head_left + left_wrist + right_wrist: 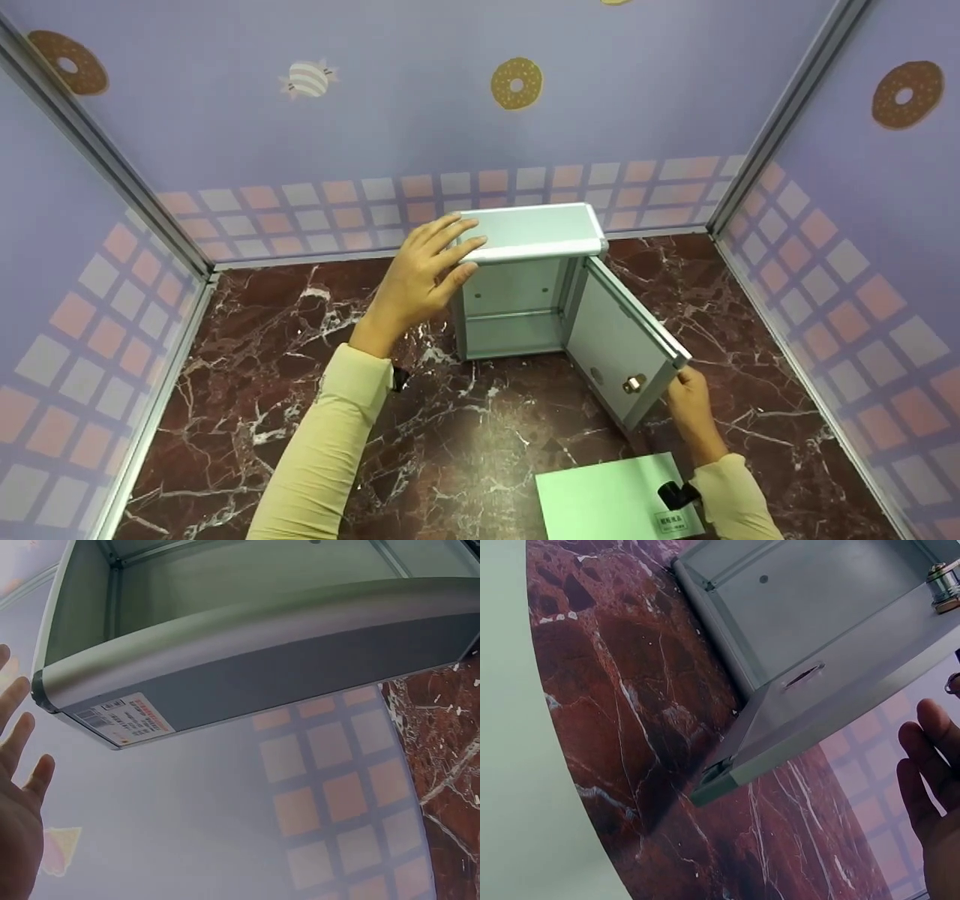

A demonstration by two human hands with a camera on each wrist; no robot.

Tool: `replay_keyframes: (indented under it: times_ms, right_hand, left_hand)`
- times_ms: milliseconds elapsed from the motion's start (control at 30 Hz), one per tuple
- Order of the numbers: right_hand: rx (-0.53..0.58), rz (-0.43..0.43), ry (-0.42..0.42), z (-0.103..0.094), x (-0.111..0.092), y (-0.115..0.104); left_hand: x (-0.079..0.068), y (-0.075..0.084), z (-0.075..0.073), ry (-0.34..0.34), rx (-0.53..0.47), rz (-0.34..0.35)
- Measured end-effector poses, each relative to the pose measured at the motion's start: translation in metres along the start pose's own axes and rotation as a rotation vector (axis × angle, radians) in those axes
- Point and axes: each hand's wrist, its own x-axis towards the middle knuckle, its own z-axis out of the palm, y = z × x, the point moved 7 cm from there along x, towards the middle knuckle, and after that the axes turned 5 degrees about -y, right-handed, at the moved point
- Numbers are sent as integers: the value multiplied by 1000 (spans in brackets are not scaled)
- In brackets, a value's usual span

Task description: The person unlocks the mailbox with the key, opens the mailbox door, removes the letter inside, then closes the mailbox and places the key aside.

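Observation:
A small grey metal cabinet [513,330] stands upright with its front door [622,337] swung out to the right. Its inside is bare apart from small round holes in the back. My left hand [424,274] rests on the top left edge, fingers straight and spread. Behind the door's free edge is my right hand [691,409]. In the right wrist view, its fingertips meet a small key ring [952,683] at the door's outer face, while the other fingers extend loosely. A brass-coloured cam lock [634,383] sticks out of the door's inner face.
A light green sheet [607,499] with a printed label lies on the dark red marble-patterned surface [450,450], below the door. Purple panels [412,112] with sweets and tile prints enclose the back and both sides. A barcode sticker [126,718] is on the cabinet's outside.

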Motion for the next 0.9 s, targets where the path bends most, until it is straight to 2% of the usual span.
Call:
replay_keyframes:
  times_ms: [133,333,500,767,900]
  right_hand:
    - [26,16,23,-6,5,18]
    - [20,1,70,-8,5,15]
    - [35,36,76,-6,3,16]
    - [83,-5,48,-1,-1,8]
    - [91,-19,54,0,-2,4]
  left_hand:
    - [1,-3,1,-6,5,-6]
    - [1,-8,8,-41,6,-39]
    - [-2,-13,17,-86,8,-74]
    - [-2,-22,14,-59,-18,-86]
    - [-3,-28,13,-69,-15,-91]
